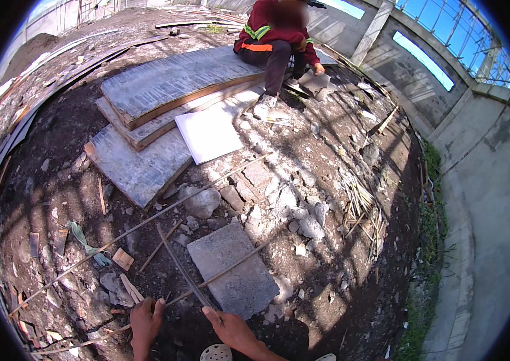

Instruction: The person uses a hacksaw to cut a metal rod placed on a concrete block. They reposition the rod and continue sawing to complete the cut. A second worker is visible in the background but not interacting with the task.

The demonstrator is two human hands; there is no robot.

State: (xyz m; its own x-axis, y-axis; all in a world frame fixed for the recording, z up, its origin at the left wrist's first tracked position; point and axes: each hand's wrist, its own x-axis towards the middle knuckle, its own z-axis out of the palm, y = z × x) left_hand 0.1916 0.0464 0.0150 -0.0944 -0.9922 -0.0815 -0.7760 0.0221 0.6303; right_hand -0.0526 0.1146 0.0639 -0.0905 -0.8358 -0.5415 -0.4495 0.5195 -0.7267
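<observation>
At the lower middle, my left hand (147, 323) is closed around a thin pale stick (95, 340), which runs from the lower left up to the right. The stick passes over a flat grey concrete block (234, 265) on the ground. My right hand (234, 330) grips a long, narrow, dark blade like a machete (178, 262), tip pointing up and left; its handle is hidden in the fingers. Blade and stick cross just ahead of my right hand. Another long thin stick (165, 210) lies on the ground beyond both hands.
Stacked grey boards (147, 84) lie ahead, a white panel (207, 135) against them. A person in a maroon top (261, 30) sits on the boards, a hand on a grey slab (315, 83). Rubble (294, 207) and a split-stick pile (360, 201) lie right, before a concrete wall (489, 162).
</observation>
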